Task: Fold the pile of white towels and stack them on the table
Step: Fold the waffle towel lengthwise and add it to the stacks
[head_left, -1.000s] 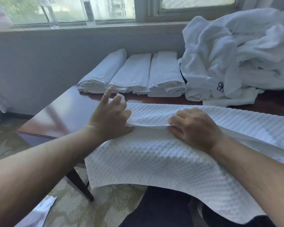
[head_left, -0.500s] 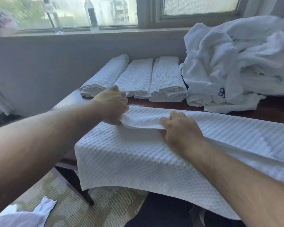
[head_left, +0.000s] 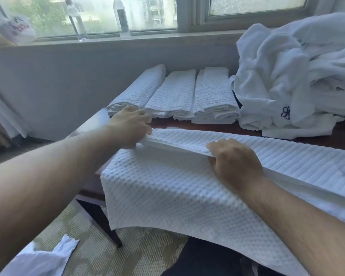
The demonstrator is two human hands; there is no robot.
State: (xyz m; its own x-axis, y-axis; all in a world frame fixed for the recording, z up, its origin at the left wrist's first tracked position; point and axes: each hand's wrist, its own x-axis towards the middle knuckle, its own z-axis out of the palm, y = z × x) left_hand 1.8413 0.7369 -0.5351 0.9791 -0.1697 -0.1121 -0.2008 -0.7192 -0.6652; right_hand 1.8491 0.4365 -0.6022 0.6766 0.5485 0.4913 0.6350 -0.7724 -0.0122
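Observation:
A white waffle-weave towel [head_left: 167,188] lies across the dark wooden table [head_left: 237,127], its near part hanging over the front edge. My left hand [head_left: 130,126] grips the towel's folded edge at its left end. My right hand [head_left: 235,162] grips the same edge farther right, fingers curled under the fold, lifting it a little off the layer below. Three folded towels [head_left: 175,94] lie side by side at the back of the table. A heap of unfolded white towels [head_left: 295,76] rises at the back right.
A grey wall and window sill run behind the table, with two clear bottles [head_left: 122,16] and a plastic bag [head_left: 18,29] on the sill. A white cloth [head_left: 38,259] lies on the patterned carpet at lower left. The table leg [head_left: 106,224] stands under the left corner.
My left hand moved from pressing on the towel to gripping its edge farther back and left. Both hands have raised the folded edge slightly, and the hanging part shifted left over the table corner.

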